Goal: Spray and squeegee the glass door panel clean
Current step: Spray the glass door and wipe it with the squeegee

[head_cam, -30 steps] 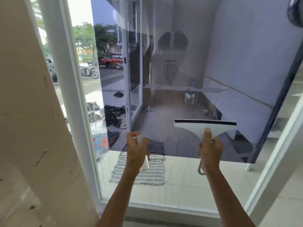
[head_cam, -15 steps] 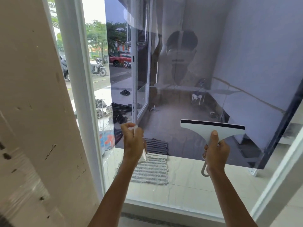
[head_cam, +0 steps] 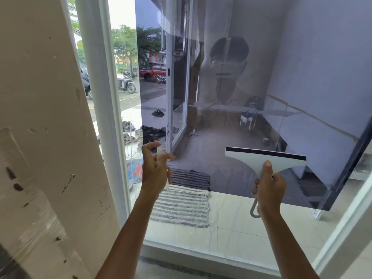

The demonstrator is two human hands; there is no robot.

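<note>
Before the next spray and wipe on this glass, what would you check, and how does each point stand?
1. Left hand grips the spray bottle: ok.
2. Nozzle aimed at the glass door panel: cannot tell, the clear bottle is mostly hidden.
3. Right hand holds the squeegee firmly, thumb up its neck: ok.
4. Blade uppermost and near level: ok.
5. Blade touching the glass: cannot tell.
6. Glass wet enough: cannot tell; faint runs show low down.
</note>
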